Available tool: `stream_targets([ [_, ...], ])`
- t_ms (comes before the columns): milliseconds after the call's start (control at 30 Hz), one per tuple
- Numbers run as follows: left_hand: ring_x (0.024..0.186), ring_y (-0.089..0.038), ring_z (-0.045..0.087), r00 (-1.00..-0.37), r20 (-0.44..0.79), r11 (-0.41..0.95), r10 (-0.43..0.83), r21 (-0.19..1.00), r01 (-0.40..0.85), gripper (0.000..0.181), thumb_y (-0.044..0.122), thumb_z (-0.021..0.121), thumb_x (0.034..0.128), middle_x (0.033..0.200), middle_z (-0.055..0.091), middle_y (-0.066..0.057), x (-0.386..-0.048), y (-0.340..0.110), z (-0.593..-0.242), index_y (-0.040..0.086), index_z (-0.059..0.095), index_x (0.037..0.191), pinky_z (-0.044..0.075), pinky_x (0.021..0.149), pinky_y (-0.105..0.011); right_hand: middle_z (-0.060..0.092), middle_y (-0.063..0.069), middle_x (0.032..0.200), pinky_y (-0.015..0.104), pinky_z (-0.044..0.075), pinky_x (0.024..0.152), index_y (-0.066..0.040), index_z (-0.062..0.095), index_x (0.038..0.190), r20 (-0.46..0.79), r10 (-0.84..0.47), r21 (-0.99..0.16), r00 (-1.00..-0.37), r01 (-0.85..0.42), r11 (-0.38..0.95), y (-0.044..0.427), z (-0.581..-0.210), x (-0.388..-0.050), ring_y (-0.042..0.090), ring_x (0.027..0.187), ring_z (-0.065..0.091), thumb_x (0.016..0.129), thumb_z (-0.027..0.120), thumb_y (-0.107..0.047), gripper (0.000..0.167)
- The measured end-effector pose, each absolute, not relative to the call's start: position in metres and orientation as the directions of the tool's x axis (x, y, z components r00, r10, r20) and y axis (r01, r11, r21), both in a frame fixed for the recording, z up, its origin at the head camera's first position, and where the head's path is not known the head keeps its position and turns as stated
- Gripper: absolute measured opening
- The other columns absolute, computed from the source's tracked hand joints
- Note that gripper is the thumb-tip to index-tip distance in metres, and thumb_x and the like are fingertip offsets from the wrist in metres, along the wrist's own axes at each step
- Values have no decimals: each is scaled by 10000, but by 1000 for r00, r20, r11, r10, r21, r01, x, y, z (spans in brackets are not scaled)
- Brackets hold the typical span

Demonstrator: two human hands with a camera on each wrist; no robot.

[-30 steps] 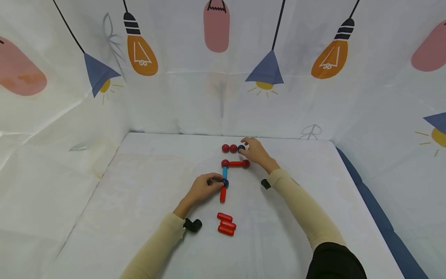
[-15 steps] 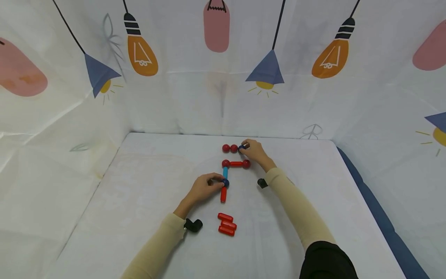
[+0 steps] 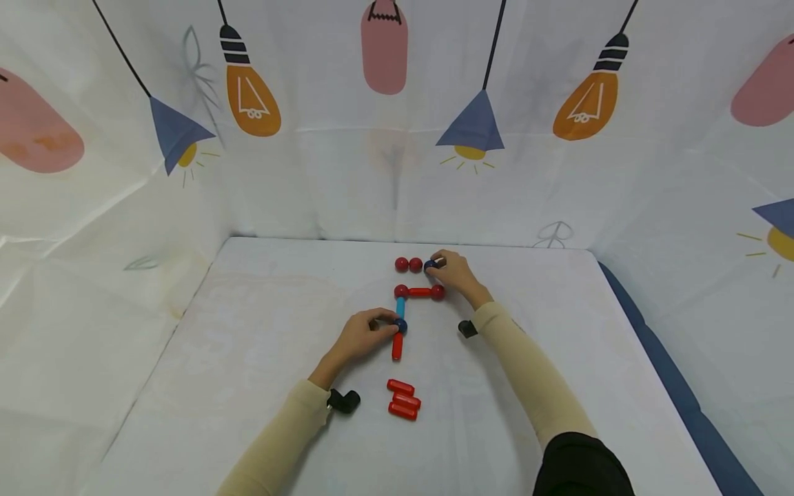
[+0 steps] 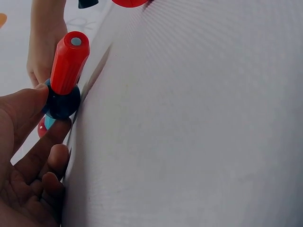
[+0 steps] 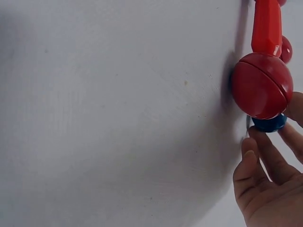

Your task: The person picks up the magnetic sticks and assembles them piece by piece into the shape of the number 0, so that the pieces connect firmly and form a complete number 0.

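On the white table, a chain of sticks and balls bends at a red corner ball (image 3: 401,291). A red stick (image 3: 420,292) runs right from it to another red ball (image 5: 262,85). Towards me, a light blue stick (image 3: 400,307) leads to a dark blue ball (image 4: 62,102), then a red stick (image 4: 70,64). My left hand (image 3: 362,335) pinches that dark blue ball between thumb and finger. Behind the chain, my right hand (image 3: 455,271) holds a second dark blue ball (image 3: 431,266), partly covered by its fingers. Two loose red balls (image 3: 409,264) sit just left of it.
Several loose red sticks (image 3: 404,399) lie together nearer me, in front of the chain. A printed white cloth (image 3: 347,179) rises behind the table. Black cameras are worn at both wrists.
The right hand has drawn its dark blue ball very slightly away from the two red balls, and its forearm has swung a little left. The left hand stays on its ball.
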State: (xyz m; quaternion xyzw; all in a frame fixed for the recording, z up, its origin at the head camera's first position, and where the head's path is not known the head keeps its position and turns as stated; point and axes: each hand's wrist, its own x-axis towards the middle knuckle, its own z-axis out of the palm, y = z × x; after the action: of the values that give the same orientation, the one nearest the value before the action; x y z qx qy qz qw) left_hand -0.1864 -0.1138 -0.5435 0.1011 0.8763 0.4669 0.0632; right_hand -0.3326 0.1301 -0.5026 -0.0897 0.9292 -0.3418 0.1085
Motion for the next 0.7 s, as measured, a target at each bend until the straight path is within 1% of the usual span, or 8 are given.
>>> stream_targets([
  [200, 859, -151, 546, -972, -12, 542, 235, 831, 121, 280, 332, 732, 959, 1062, 716, 57, -186, -114, -545, 219, 744, 1215, 460, 724, -280, 640, 227, 1327, 507, 528, 1013, -36, 588, 1384, -97, -227, -710, -969, -93, 698, 140, -504, -328, 378, 1221, 616, 993, 663, -282, 468],
  [433, 839, -156, 548, -972, 3, 530, 236, 838, 132, 266, 312, 736, 958, 1058, 723, 54, -188, -114, -544, 209, 748, 1203, 460, 715, -278, 653, 197, 1316, 470, 568, 914, -71, 582, 1390, -77, -236, -720, -969, -110, 686, 150, -501, -323, 361, 1214, 619, 990, 676, -320, 481],
  [567, 855, -156, 553, -972, 1, 533, 237, 836, 131, 270, 314, 736, 959, 1069, 725, 56, -189, -114, -546, 208, 746, 1207, 468, 734, -282, 677, 183, 1279, 445, 566, 878, -81, 595, 1373, -42, -267, -710, -963, -160, 686, 154, -497, -313, 340, 1149, 635, 987, 683, -322, 462],
  [700, 842, -151, 550, -972, 7, 530, 235, 837, 135, 265, 313, 736, 959, 1070, 727, 53, -189, -113, -546, 211, 747, 1203, 461, 722, -277, 699, 160, 1247, 446, 560, 862, -92, 618, 1338, 16, -313, -704, -949, -234, 671, 154, -490, -297, 318, 1107, 640, 984, 689, -313, 423],
])
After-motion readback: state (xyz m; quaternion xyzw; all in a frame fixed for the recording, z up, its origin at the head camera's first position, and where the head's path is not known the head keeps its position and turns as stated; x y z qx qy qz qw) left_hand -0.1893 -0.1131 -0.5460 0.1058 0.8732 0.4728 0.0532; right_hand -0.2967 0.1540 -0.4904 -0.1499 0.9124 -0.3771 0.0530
